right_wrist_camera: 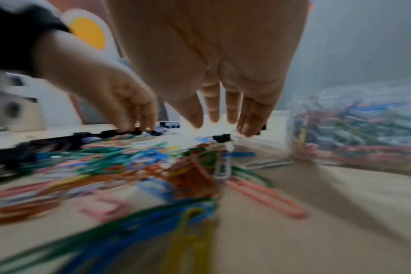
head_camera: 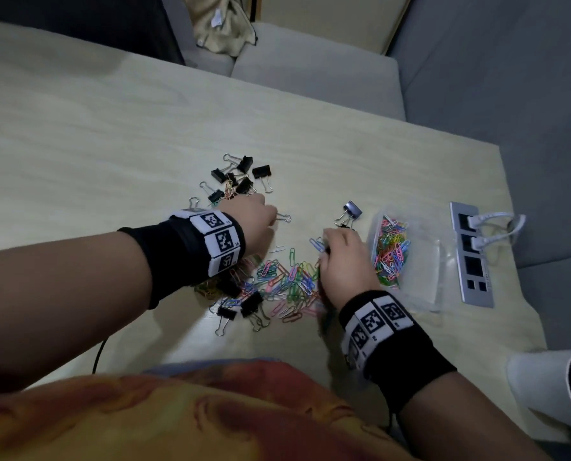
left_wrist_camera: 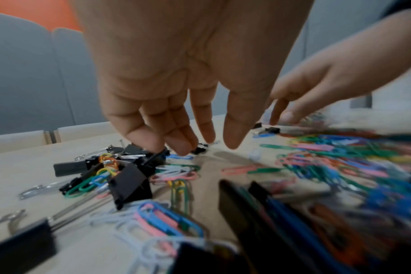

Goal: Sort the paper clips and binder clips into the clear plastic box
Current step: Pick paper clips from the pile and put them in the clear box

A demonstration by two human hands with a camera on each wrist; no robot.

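1. Two hands work over a pale wooden table (head_camera: pixel 78 134); we see both palm-down above a scatter of coloured paper clips (head_camera: pixel 287 277).
2. Left hand (head_camera: pixel 252 221) hangs over the table beside the far cluster of black binder clips (head_camera: pixel 240 176); in the left wrist view its fingers (left_wrist_camera: pixel 174 133) point down, loosely extended, holding nothing, tips just above the clips.
3. Right hand (head_camera: pixel 347 261) sits at the right edge of the paper clip pile, just beside the clear plastic box (head_camera: pixel 438 271); right wrist view shows its fingers (right_wrist_camera: pixel 232 103) straight and slightly apart, nothing pinched.
4. Box is right of the pile, and its left part holds many coloured paper clips.
5. One binder clip (head_camera: pixel 348 214) lies just beyond the right hand.
6. More binder clips (head_camera: pixel 244 309) lie at the near edge of the pile.
7. Grey power strip (head_camera: pixel 473 257) with white plugs lies right of the box.
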